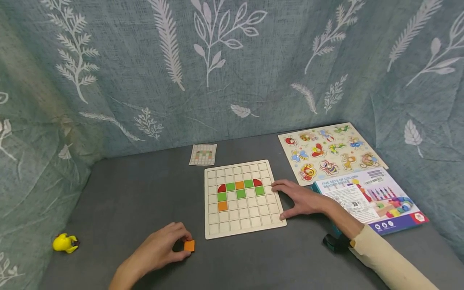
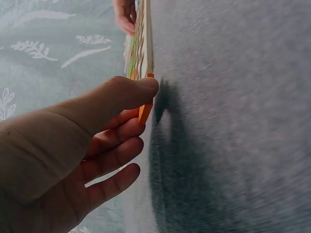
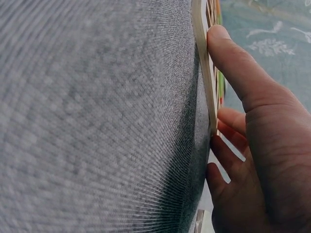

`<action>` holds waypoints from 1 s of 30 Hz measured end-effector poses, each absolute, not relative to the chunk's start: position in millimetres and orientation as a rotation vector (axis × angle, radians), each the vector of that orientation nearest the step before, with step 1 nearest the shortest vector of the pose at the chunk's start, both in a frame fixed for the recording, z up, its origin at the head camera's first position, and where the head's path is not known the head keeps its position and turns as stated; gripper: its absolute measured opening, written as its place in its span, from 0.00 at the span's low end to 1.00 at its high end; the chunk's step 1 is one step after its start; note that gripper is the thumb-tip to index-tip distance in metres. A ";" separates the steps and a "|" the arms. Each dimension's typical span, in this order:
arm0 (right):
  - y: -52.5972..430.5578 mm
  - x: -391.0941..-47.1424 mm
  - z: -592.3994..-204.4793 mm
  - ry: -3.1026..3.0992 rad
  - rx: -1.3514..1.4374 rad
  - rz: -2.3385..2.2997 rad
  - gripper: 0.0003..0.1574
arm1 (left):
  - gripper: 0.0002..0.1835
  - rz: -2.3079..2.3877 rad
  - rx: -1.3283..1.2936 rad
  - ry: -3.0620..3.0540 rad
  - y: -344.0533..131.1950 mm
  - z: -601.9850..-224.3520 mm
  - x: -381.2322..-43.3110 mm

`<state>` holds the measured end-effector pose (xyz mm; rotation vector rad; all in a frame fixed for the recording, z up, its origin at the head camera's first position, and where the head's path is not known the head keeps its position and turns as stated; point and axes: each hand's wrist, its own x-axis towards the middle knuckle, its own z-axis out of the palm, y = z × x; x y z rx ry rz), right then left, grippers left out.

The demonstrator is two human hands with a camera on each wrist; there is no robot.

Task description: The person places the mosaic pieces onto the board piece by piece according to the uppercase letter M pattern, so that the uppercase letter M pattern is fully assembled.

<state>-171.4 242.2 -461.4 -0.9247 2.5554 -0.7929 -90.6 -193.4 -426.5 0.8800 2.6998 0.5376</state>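
Observation:
My left hand (image 1: 164, 243) pinches a small orange square tile (image 1: 189, 246) between thumb and fingers, left of the wooden grid board's near corner. In the left wrist view the orange tile (image 2: 144, 115) stands edge-on behind the thumb. The pale grid board (image 1: 245, 232) lies flat; red rounded tiles (image 1: 257, 183), green square tiles (image 1: 241, 193) and orange square tiles (image 1: 222, 206) sit in its cells. My right hand (image 1: 302, 198) rests at the board's right edge, thumb and fingers spread apart. In the right wrist view its thumb (image 3: 238, 60) touches the board's rim.
Behind the board lies a small pattern card (image 1: 203, 161) with a similar design. An insect puzzle board (image 1: 322, 155) and a beaded-boxes package (image 1: 373, 201) lie to the right, close to my right forearm. A yellow toy (image 1: 64, 243) sits far left. A dark object (image 1: 335, 243) is by my right wrist.

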 end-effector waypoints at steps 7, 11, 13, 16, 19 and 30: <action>242.3 -171.3 -462.2 2.542 -0.937 -0.799 0.53 | 0.11 0.568 0.866 2.776 -190.2 -423.8 -92.5; 242.9 -171.6 -462.2 2.550 -0.935 -0.794 0.52 | 0.12 0.589 0.886 2.817 -188.6 -424.1 -92.6; 243.1 -171.9 -462.3 2.551 -0.935 -0.795 0.53 | 0.12 0.587 0.888 2.823 -188.1 -424.3 -92.8; 243.5 -172.4 -462.7 2.548 -0.932 -0.801 0.52 | 0.12 0.594 0.891 2.825 -186.8 -425.1 -92.8; 244.0 -172.5 -463.1 2.544 -0.929 -0.802 0.53 | 0.11 0.620 0.892 2.820 -184.7 -426.2 -92.7; 242.9 -173.0 -462.3 2.555 -0.936 -0.789 0.52 | 0.12 0.623 0.894 2.804 -176.8 -426.3 -97.4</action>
